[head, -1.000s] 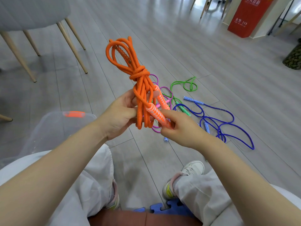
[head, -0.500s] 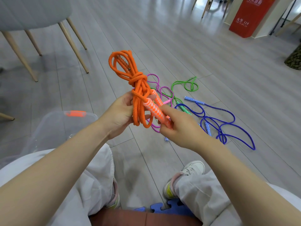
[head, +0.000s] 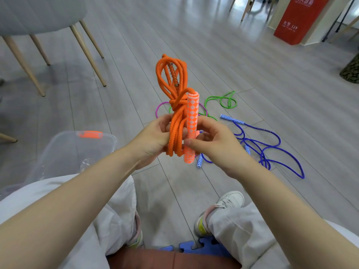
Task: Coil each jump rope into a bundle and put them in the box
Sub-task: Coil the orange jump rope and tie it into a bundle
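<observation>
Both grips hold 1 orange jump rope (head: 175,105): left hand (head: 153,138) wraps the coils, right hand (head: 211,140) pinches its handle (head: 191,129). Box (head: 68,150) at 9 o'clock. Red sign (head: 297,18) reads "119".

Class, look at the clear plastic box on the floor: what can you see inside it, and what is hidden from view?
Inside the clear box no rope shows; only an orange latch sits at its far rim. The person's left leg covers its near part, so that stays unknown.
</observation>
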A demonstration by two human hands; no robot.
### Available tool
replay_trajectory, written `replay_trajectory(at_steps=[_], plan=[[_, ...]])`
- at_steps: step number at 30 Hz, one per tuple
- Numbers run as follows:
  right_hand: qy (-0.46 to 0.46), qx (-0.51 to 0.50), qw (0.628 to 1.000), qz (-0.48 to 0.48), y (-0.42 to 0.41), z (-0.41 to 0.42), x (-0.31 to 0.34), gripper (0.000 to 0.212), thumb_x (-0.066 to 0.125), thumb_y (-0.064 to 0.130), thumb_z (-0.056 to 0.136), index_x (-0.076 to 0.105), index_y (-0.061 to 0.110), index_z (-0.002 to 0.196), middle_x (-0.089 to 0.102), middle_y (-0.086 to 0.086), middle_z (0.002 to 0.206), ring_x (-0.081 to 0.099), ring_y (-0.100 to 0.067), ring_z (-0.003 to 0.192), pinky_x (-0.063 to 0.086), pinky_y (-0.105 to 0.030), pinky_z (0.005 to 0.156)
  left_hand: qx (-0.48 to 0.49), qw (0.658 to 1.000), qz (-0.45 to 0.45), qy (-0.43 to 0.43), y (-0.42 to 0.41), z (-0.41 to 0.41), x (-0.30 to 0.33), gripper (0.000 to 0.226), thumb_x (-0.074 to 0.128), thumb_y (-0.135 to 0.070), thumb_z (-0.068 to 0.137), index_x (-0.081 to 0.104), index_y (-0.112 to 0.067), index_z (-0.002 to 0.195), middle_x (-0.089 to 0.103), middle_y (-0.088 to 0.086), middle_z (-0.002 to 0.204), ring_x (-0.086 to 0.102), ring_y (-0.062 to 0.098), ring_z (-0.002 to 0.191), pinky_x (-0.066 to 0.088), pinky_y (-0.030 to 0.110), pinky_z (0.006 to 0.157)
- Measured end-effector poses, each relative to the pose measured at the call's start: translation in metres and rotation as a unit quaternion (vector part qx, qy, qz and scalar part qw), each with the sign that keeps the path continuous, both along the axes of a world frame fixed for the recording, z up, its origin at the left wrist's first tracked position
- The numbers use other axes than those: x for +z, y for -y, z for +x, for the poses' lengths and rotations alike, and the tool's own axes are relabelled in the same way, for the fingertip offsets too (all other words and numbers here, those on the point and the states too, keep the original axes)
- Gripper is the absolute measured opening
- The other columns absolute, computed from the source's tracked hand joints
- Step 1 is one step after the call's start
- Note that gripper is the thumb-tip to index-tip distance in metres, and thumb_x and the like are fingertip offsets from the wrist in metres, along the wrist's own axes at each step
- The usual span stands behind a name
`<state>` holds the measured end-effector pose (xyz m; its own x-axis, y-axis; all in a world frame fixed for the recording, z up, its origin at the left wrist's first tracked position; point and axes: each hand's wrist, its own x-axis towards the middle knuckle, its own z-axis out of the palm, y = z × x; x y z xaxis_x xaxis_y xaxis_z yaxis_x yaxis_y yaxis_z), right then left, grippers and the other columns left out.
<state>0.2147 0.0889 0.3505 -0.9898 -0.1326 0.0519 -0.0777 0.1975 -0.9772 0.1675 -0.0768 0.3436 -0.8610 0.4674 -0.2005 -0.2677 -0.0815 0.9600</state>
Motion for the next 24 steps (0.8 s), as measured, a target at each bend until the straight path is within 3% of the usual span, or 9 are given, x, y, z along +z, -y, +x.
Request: replay_trajectory(at_steps=[2,7,9,11,13,16,19,21,24], plan=[[-0.001,-0.007,1.0,-0.022,0.003,0.001,-0.002,0.029,0.067,0.002,0.081,0.066,0.02,0.105,0.067,-0.012,0.096,0.061,-0.047,0.077,0.056,-0.04,0.065,-0.006,1.0,0.006,0.014,-0.002,0.003,-0.003,0.067,0.078,-0.034,0.068,0.055,-0.014,0.128,0.065,0.019,0.12,0.057,0.047,0.114,0.037,0.071,0.096],[0.025,-0.039,0.999,0.004,0.003,0.0,-0.006,0.029,0.071,0.022,0.077,0.062,0.024,0.105,0.067,-0.016,0.086,0.058,-0.038,0.069,0.058,-0.044,0.064,-0.01,0.999,0.002,0.051,-0.005,0.01,-0.011,0.054,0.068,-0.034,0.078,0.057,-0.014,0.127,0.061,0.022,0.125,0.056,0.049,0.112,0.037,0.065,0.099],[0.05,-0.061,0.995,-0.06,0.004,-0.001,-0.008,0.033,0.074,0.011,0.081,0.052,0.019,0.104,0.067,-0.007,0.087,0.055,-0.026,0.069,0.054,-0.033,0.06,-0.011,0.998,-0.002,0.057,-0.005,0.011,-0.012,0.057,0.069,-0.037,0.076,0.057,-0.014,0.127,0.061,0.025,0.123,0.059,0.045,0.103,0.039,0.063,0.094],[0.052,-0.068,0.99,-0.11,0.007,-0.001,-0.01,0.029,0.072,0.002,0.083,0.051,0.014,0.099,0.065,-0.006,0.089,0.054,-0.024,0.076,0.052,-0.031,0.064,-0.01,0.999,0.002,0.05,-0.005,0.011,-0.014,0.056,0.07,-0.036,0.075,0.059,-0.015,0.126,0.065,0.022,0.118,0.062,0.039,0.1,0.043,0.061,0.092],[0.03,-0.07,0.993,-0.09,0.01,0.0,-0.012,0.018,0.069,-0.001,0.084,0.059,0.013,0.09,0.065,-0.008,0.088,0.057,-0.024,0.078,0.053,-0.039,0.072,-0.003,0.999,0.014,0.036,-0.004,0.01,-0.013,0.056,0.072,-0.034,0.073,0.06,-0.017,0.125,0.067,0.017,0.117,0.065,0.035,0.1,0.048,0.054,0.088],[-0.005,-0.073,0.995,-0.073,0.011,0.002,-0.009,0.026,0.062,-0.007,0.082,0.067,0.018,0.085,0.07,-0.001,0.101,0.064,-0.023,0.079,0.054,-0.042,0.081,0.025,0.998,0.038,0.031,-0.002,0.007,-0.012,0.052,0.075,-0.034,0.071,0.064,-0.017,0.119,0.065,0.017,0.121,0.059,0.044,0.111,0.039,0.063,0.097],[-0.005,-0.158,0.986,-0.046,0.007,0.0,-0.01,0.021,0.069,0.004,0.082,0.06,0.02,0.091,0.068,-0.001,0.093,0.065,-0.023,0.075,0.055,-0.037,0.075,0.063,0.996,0.06,0.024,0.001,-0.001,-0.007,0.036,0.071,-0.029,0.077,0.067,-0.016,0.11,0.072,0.006,0.106,0.064,0.032,0.094,0.047,0.053,0.086],[0.1,-0.179,0.977,-0.065,0.008,0.001,-0.013,0.024,0.074,0.027,0.083,0.059,0.014,0.096,0.062,-0.006,0.091,0.061,-0.02,0.072,0.055,-0.031,0.067,0.069,0.994,0.084,0.018,0.004,-0.006,-0.001,0.041,0.077,-0.028,0.075,0.065,-0.014,0.111,0.072,0.0,0.096,0.065,0.021,0.087,0.05,0.04,0.075],[0.319,-0.02,0.909,-0.269,0.021,0.006,-0.012,0.065,0.069,0.055,0.07,0.064,0.005,0.111,0.064,-0.014,0.103,0.066,-0.027,0.088,0.057,-0.036,0.083,0.058,0.988,0.136,0.033,0.007,-0.009,0.005,0.036,0.065,-0.029,0.075,0.067,-0.014,0.107,0.071,-0.003,0.094,0.066,0.014,0.086,0.057,0.032,0.068]])
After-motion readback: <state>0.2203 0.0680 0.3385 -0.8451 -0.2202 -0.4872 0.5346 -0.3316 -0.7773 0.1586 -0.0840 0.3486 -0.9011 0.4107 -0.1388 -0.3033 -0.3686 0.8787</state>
